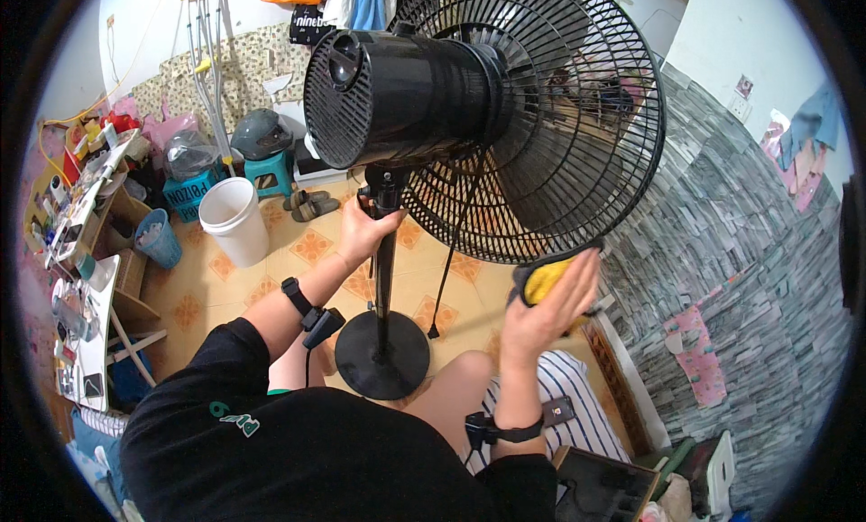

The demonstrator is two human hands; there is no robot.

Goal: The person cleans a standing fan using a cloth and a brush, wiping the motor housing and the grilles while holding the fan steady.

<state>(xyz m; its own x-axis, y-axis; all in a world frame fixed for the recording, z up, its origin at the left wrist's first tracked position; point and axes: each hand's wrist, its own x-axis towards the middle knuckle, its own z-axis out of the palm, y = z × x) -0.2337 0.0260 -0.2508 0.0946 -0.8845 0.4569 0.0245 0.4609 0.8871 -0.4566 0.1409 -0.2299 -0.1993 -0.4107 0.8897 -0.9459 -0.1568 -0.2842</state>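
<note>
A black pedestal fan stands before me, its motor housing (419, 92) and wire guard (575, 204) turned to the right. My left hand (371, 225) grips the fan's pole just under the head. Against the lower rim of the guard, my right hand (551, 305) presses a yellow and dark grey cloth (547, 280). The round fan base (382, 356) rests on the tiled floor between my legs. From the head hangs a power cord (450, 265) with its plug near the floor. Dark blades show through the guard.
A white bucket (233, 224), a blue waste basket (159, 238) and a pair of sandals (311, 205) are on the floor at the left. Helmets (262, 133) sit on stools by the far wall, near crutches (211, 82). Cluttered desks (101, 319) line the left side.
</note>
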